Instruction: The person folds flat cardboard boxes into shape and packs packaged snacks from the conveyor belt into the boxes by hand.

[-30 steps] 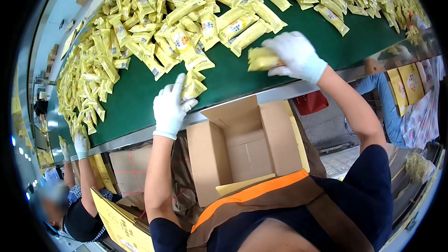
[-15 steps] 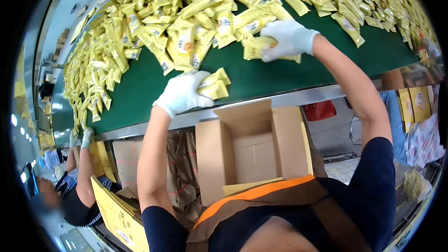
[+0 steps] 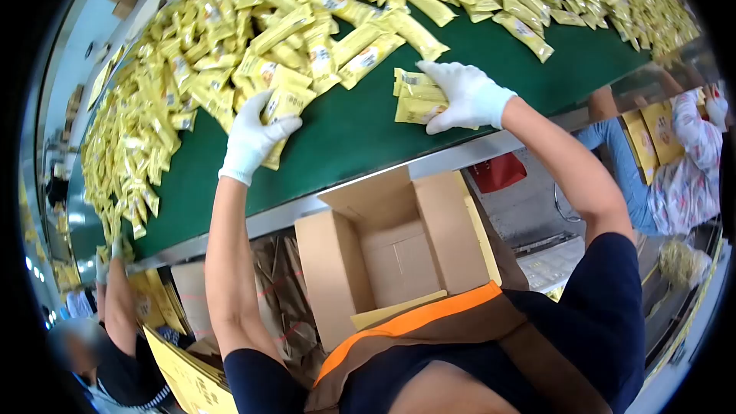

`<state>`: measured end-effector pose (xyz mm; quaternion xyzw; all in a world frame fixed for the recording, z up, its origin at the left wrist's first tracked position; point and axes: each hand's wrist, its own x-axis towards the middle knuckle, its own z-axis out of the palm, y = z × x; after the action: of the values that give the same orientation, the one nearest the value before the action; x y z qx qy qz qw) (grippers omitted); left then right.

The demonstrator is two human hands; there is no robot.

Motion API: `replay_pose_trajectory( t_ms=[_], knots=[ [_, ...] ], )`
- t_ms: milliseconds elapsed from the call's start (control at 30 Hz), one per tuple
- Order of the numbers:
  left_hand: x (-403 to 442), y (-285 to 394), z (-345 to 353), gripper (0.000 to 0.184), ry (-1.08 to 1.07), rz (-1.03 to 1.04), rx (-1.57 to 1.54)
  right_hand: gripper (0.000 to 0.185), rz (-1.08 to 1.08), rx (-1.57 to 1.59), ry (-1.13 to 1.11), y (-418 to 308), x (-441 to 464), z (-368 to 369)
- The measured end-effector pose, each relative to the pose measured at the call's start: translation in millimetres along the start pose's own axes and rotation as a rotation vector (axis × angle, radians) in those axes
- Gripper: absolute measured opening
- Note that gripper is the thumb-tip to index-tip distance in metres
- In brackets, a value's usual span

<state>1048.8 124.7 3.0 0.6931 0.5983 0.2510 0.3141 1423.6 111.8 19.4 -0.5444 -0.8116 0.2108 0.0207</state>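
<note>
Gloved in white, my left hand (image 3: 257,134) is at the near edge of the heap, its thumb and fingers around a yellow packet (image 3: 274,155). More packets lie against its fingers, so how many it grips is unclear. My right hand (image 3: 468,96) has its thumb and fingers closed around a few yellow packets (image 3: 418,100) lined up side by side on the green conveyor belt (image 3: 345,142). The large heap of yellow packets (image 3: 318,50) spreads behind both hands. Below the belt edge, an open cardboard box (image 3: 395,261) stands in front of my body with nothing inside.
A metal rail (image 3: 295,211) runs along the belt's near side. Flat yellow cartons (image 3: 188,372) and brown wrapping (image 3: 280,291) lie at the left. One co-worker (image 3: 119,337) reaches to the belt at far left; another person in a patterned sleeve (image 3: 686,161) is at right.
My left hand has moved left, from two packets over the belt to the heap's edge. My right hand has come nearer, drawing its packets away from the heap. The view has shifted slightly.
</note>
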Motion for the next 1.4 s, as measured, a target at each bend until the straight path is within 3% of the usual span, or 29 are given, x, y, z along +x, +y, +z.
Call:
replay_pose_trajectory(
  t_ms=[33, 100, 133, 200, 233, 300, 367, 400, 500, 533, 567, 600, 633, 667, 700, 767, 833, 867, 967, 1000, 1033, 1100, 1133, 1167, 1200, 1333, 1400],
  knots=[
    [-2.7, 2.5, 2.7, 0.085, -0.003, 0.052, 0.012, 0.081, 0.003, -0.006, -0.048, 7.6, 6.0, 1.2],
    [-11.6, 12.1, 9.7, 0.083, 0.04, 0.214, 0.408, 0.082, 0.108, 0.112, -0.297, 14.7, 23.7, -21.3],
    [-18.3, 20.7, 14.3, 0.083, 0.012, 0.251, 0.533, 0.074, 0.086, 0.12, -0.118, 22.9, 34.2, -23.9],
    [-32.0, 32.4, 25.4, 0.078, -0.011, 0.375, 0.714, 0.065, 0.091, 0.863, -0.034, 54.5, 74.3, -26.3],
    [-38.9, 35.6, 32.3, 0.076, -0.019, 0.378, 0.67, 0.074, 0.012, 0.964, 0.105, 54.7, 91.8, -24.2],
    [-48.3, 33.0, 46.0, 0.077, 0.017, 0.433, 0.656, 0.11, 0.093, 0.978, 0.093, 35.9, 105.8, -24.0],
    [-55.7, 33.9, 51.3, 0.081, 0.057, 0.434, 0.642, 0.121, 0.171, 0.709, 0.039, 44.5, 140.5, 7.4],
    [-61.1, 41.3, 53.8, 0.086, 0.041, 0.34, 0.624, 0.127, 0.135, 0.553, -0.025, 27.9, 132.2, 1.3],
    [-60.0, 36.7, 64.5, 0.095, 0.235, 0.311, 0.596, 0.118, 0.102, 0.357, -0.042, 4.9, 99.5, -20.1],
    [-60.8, 32.0, 65.8, 0.096, 0.198, 0.275, 0.647, 0.112, 0.13, 0.326, -0.088, 2.7, 83.8, -30.5],
    [-60.1, 27.7, 67.2, 0.098, 0.162, 0.24, 0.695, 0.097, 0.12, 0.188, -0.016, 8.0, 71.3, -29.8],
    [-60.2, 25.5, 68.8, 0.099, 0.125, 0.198, 0.739, 0.095, 0.099, -0.086, 0.195, 1.7, 43.8, -30.3],
    [-60.3, 31.3, 68.1, 0.1, 0.071, 0.146, 0.734, 0.095, 0.079, -0.264, 0.233, 7.2, 24.4, -30.9],
    [-60.3, 42.9, 65.2, 0.1, 0.016, 0.088, 0.729, 0.096, 0.093, -0.302, 0.252, 12.8, 4.8, -25.9],
    [-61.6, 49.7, 64.0, 0.101, -0.04, 0.028, 0.725, 0.096, 0.152, -0.333, 0.11, 24.4, -5.8, -16.5],
    [-64.9, 52.8, 64.2, 0.1, -0.064, 0.094, 0.749, 0.093, 0.204, -0.268, 0.05, 37.2, -20.2, -1.7],
    [-66.3, 49.6, 55.0, 0.103, 0.113, 0.179, 0.753, 0.092, 0.208, -0.286, 0.021, 39.8, -24.3, -2.1],
    [-58.6, 40.3, 47.5, 0.105, 0.146, 0.142, 0.63, 0.092, 0.19, -0.271, 0.028, 40.0, -24.2, -1.2],
    [-22.0, 22.2, 13.2, 0.106, -0.072, -0.216, -0.221, 0.091, 0.176, -0.237, 0.051, 42.8, -23.5, -2.1],
    [-14.4, 14.9, 11.6, 0.108, -0.086, -0.238, -0.322, 0.091, 0.189, -0.229, 0.056, 41.6, -23.7, -2.5],
    [-9.5, -2.1, 15.7, 0.109, -0.1, -0.173, -0.291, 0.09, 0.204, -0.216, 0.064, 41.3, -24.0, -2.3],
    [-21.3, 23.0, 9.0, 0.104, -0.249, -0.017, 0.231, 0.09, 0.141, -0.247, 0.1, 40.1, -29.8, -3.0],
    [-39.0, 28.9, 20.2, 0.102, -0.141, 0.117, 0.551, 0.09, 0.099, -0.3, 0.132, 37.4, -34.7, -2.8],
    [-49.9, 22.9, 30.6, 0.1, -0.103, 0.262, 0.646, 0.091, 0.051, -0.358, 0.159, 34.0, -38.9, -3.8],
    [-56.3, 22.8, 38.0, 0.102, -0.048, 0.282, 0.686, 0.089, -0.027, -0.381, 0.249, 29.0, -44.0, -6.5],
    [-56.9, 25.6, 51.8, 0.112, 0.12, 0.225, 0.701, 0.081, -0.033, -0.322, 0.233, 25.7, -20.4, 9.4],
    [-47.9, 31.6, 48.2, 0.119, 0.007, 0.02, 0.707, 0.088, -0.029, -0.264, 0.192, 25.1, -14.9, 11.6]
  ],
)
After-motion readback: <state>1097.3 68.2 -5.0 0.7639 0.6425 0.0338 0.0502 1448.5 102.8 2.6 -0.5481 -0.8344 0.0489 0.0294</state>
